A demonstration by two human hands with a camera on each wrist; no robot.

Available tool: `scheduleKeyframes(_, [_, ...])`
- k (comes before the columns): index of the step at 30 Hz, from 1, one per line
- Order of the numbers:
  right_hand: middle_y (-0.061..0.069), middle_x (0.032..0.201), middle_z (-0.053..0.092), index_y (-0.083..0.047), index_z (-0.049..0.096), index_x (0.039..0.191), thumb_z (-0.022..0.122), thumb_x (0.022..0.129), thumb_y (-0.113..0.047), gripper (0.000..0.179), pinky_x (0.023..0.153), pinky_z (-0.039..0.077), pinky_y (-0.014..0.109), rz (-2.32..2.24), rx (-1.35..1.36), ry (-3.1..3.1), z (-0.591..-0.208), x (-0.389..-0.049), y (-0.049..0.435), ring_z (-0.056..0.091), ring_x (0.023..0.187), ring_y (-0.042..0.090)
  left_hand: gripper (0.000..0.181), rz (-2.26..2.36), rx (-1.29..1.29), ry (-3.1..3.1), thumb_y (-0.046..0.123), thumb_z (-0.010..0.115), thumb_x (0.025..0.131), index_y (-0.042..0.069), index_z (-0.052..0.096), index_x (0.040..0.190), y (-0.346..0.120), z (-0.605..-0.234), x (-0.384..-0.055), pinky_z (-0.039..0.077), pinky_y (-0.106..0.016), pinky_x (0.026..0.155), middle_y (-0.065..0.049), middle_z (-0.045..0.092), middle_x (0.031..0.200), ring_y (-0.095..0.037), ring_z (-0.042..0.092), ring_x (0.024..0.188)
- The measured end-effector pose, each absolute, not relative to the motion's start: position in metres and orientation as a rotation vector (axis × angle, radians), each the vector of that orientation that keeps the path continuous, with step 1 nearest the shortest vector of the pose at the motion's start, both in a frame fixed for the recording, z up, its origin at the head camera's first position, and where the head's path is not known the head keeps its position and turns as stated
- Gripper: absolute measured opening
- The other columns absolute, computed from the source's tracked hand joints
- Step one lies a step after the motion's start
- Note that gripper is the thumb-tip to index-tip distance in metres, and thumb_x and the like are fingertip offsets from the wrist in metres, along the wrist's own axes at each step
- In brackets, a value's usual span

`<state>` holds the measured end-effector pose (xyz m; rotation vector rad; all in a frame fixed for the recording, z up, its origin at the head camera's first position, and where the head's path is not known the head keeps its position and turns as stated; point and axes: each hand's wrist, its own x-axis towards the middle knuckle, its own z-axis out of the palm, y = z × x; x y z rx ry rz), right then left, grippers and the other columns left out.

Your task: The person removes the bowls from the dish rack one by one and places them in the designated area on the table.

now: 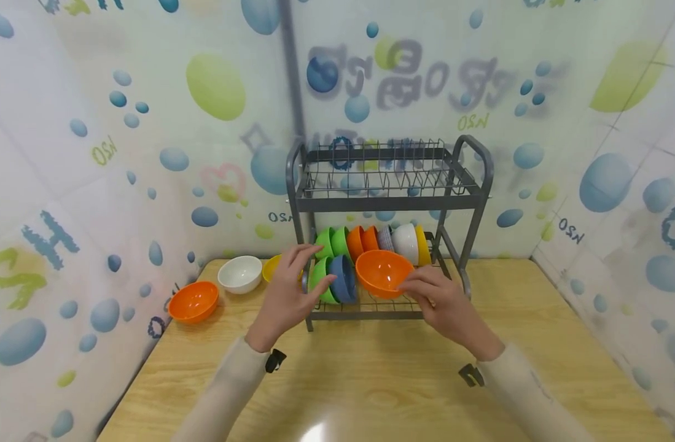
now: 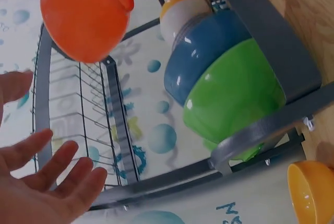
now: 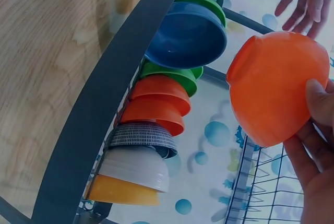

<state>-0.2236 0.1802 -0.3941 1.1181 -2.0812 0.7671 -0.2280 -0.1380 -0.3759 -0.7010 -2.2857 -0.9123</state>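
My right hand (image 1: 439, 299) pinches the rim of an orange bowl (image 1: 382, 274), held up in front of the rack's lower shelf. In the right wrist view the thumb and fingers clasp that bowl (image 3: 279, 88) at its side. My left hand (image 1: 290, 291) has its fingers spread, apart from the held bowl and near the rack's left side. Close beside it, a green bowl (image 1: 321, 279) and a blue bowl (image 1: 343, 279) stand on edge in the lower shelf's front row. Behind them is a row of green, orange (image 1: 355, 242), patterned, white (image 1: 405, 241) and yellow bowls.
A dark grey two-tier dish rack (image 1: 392, 204) stands at the back of the wooden table (image 1: 381, 374). Left of it sit an orange bowl (image 1: 194, 302), a white bowl (image 1: 240, 274) and a yellow bowl (image 1: 271, 266), partly hidden by my left hand. Patterned sheeting surrounds the table.
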Motion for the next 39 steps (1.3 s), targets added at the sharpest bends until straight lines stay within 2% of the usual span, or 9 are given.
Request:
scheduleKeyframes(2, [0.003,0.107,0.072,-0.008,0.076,0.107,0.061,0.102,-0.023,0.022,0.100,0.046,0.009,0.726,1.148,-2.081,-0.393,-0.222,0.180,0.063,0.099,0.019,0.060,-0.884,-0.765,-2.318,0.035,0.079,0.091,0.016,0.056,0.144,-0.134,-0.376,-0.222,0.051,-0.045,0.109,-0.007,0.055,0.140,-0.023,0.053,0.128])
scheduleKeyframes(4, [0.003,0.108,0.072,-0.009,0.076,0.108,0.070,0.096,-0.012,0.014,0.100,0.046,0.010,0.690,1.174,-2.079,-0.392,-0.220,0.179,0.063,0.099,0.019,0.062,-0.862,-0.849,-2.325,0.034,0.081,0.090,0.016,0.056,0.144,-0.130,-0.375,-0.217,0.050,-0.043,0.110,-0.005,0.055,0.141,-0.021,0.051,0.131])
scheduleKeyframes(8, [0.002,0.108,0.072,-0.010,0.076,0.108,0.080,0.080,0.009,0.034,0.099,0.050,0.016,0.627,1.216,-2.060,-0.391,-0.218,0.177,0.063,0.099,0.018,0.062,-0.804,-1.040,-2.286,0.032,0.083,0.088,0.012,0.058,0.141,-0.121,-0.374,-0.209,0.050,-0.040,0.110,-0.004,0.055,0.142,-0.021,0.051,0.132])
scheduleKeyframes(14, [0.002,0.109,0.071,-0.010,0.076,0.108,0.065,0.097,0.003,0.019,0.089,0.058,0.027,0.597,1.298,-2.034,-0.388,-0.215,0.173,0.064,0.099,0.018,0.043,-0.734,-1.251,-2.244,0.029,0.080,0.091,0.013,0.064,0.129,-0.108,-0.373,-0.200,0.052,-0.030,0.105,0.001,0.060,0.133,-0.014,0.053,0.125])
scheduleKeyframes(16, [0.002,0.108,0.070,-0.010,0.075,0.108,0.065,0.095,0.007,0.023,0.086,0.059,0.028,0.589,1.317,-2.021,-0.388,-0.214,0.171,0.064,0.098,0.018,0.037,-0.722,-1.299,-2.239,0.026,0.079,0.092,0.014,0.066,0.125,-0.105,-0.373,-0.198,0.053,-0.026,0.103,0.003,0.062,0.127,-0.012,0.055,0.121])
scheduleKeyframes(21, [0.001,0.107,0.070,-0.011,0.076,0.107,0.070,0.079,0.019,0.041,0.083,0.061,0.028,0.576,1.340,-2.004,-0.387,-0.210,0.168,0.065,0.098,0.017,0.026,-0.661,-1.351,-2.231,0.018,0.079,0.092,0.014,0.069,0.116,-0.100,-0.374,-0.194,0.055,-0.019,0.096,0.004,0.067,0.116,-0.010,0.061,0.106])
scheduleKeyframes(27, [-0.001,0.108,0.069,-0.012,0.077,0.107,0.069,0.081,0.018,0.040,0.085,0.059,0.026,0.595,1.346,-2.041,-0.388,-0.207,0.166,0.064,0.098,0.016,0.017,-0.604,-1.348,-2.257,0.007,0.075,0.093,0.013,0.073,0.108,-0.100,-0.375,-0.192,0.057,-0.017,0.086,0.005,0.073,0.106,-0.008,0.064,0.091])
scheduleKeyframes(33, [-0.001,0.107,0.070,-0.012,0.077,0.107,0.075,0.082,0.013,0.035,0.088,0.059,0.027,0.596,1.333,-2.066,-0.390,-0.205,0.165,0.064,0.100,0.016,0.012,-0.596,-1.351,-2.297,0.006,0.073,0.095,0.013,0.072,0.105,-0.099,-0.375,-0.191,0.056,-0.016,0.082,0.006,0.071,0.101,-0.007,0.062,0.088])
scheduleKeyframes(39, [-0.001,0.109,0.069,-0.013,0.077,0.109,0.081,0.081,0.004,0.032,0.089,0.058,0.025,0.628,1.332,-2.052,-0.392,-0.204,0.162,0.064,0.101,0.016,0.019,-0.593,-1.324,-2.294,0.003,0.077,0.090,0.014,0.070,0.104,-0.100,-0.376,-0.189,0.059,-0.022,0.087,0.005,0.071,0.100,-0.010,0.063,0.089])
